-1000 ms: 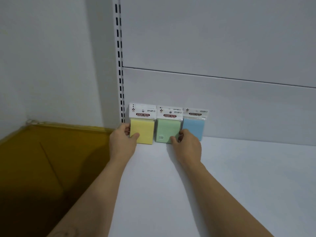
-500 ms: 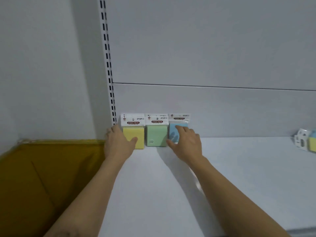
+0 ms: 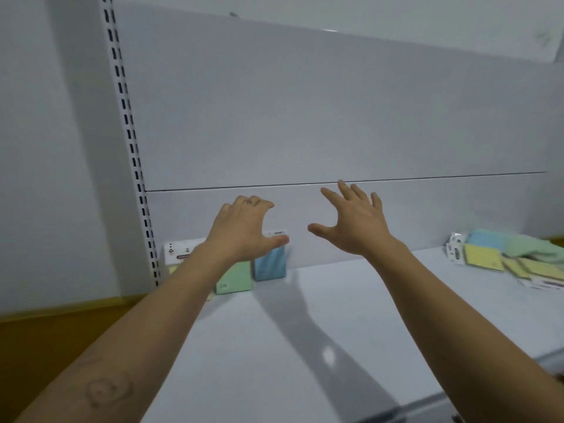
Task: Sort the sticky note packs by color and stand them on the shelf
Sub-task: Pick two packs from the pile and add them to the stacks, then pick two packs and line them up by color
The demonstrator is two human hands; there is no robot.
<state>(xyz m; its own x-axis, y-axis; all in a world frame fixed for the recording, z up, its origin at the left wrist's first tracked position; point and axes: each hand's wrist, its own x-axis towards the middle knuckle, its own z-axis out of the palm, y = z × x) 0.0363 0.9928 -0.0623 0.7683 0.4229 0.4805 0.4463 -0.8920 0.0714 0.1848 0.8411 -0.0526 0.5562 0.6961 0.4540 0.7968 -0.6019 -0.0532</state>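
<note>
— Packs first: where are they?
— Three stand in a row against the back panel [image 3: 305, 117] at the left end of the shelf [image 3: 305, 346]: yellow pack [image 3: 178, 253], mostly hidden by the left forearm [image 3: 183, 300], then green pack [image 3: 235, 280], then blue pack [image 3: 270, 265].
— And each grip?
— The left hand [image 3: 241, 230] hovers in front of them, fingers loosely curled, grip holding nothing. The right hand [image 3: 357, 222] is raised beside it, fingers spread wide, grip bare too.
— Beyond that?
— A loose pile of packs [image 3: 500, 257] lies far right on the shelf.

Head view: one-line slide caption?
Left hand and right hand open and empty over the shelf; green pack and blue pack stand against the back panel, unsorted pile at right.
</note>
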